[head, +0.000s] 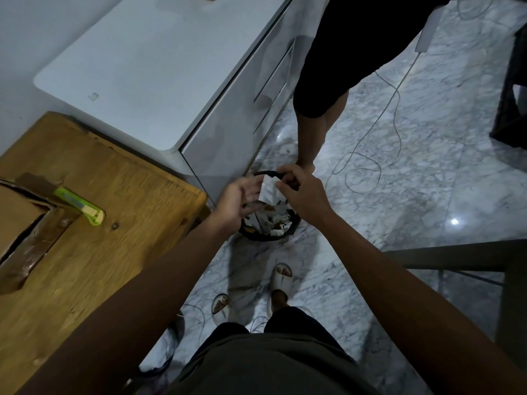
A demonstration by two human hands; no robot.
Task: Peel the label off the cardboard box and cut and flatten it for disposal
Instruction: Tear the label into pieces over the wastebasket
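Note:
A white peeled label [269,191] hangs between my hands, directly over a small black waste bin [285,234] on the floor. My right hand [301,192] pinches the label's upper right edge. My left hand [238,199] is spread open beside the label's left side, fingertips close to it. The cardboard box [20,215], with brown tape on it, lies at the left edge of the wooden table [94,252]. A green and cream box cutter [81,206] rests on the table next to the box.
The bin holds several torn paper scraps. A white cabinet [159,69] stands behind the table. Another person's leg [319,121] is just beyond the bin. A white cable [379,121] loops across the marble floor. A dark chair [456,260] is at right.

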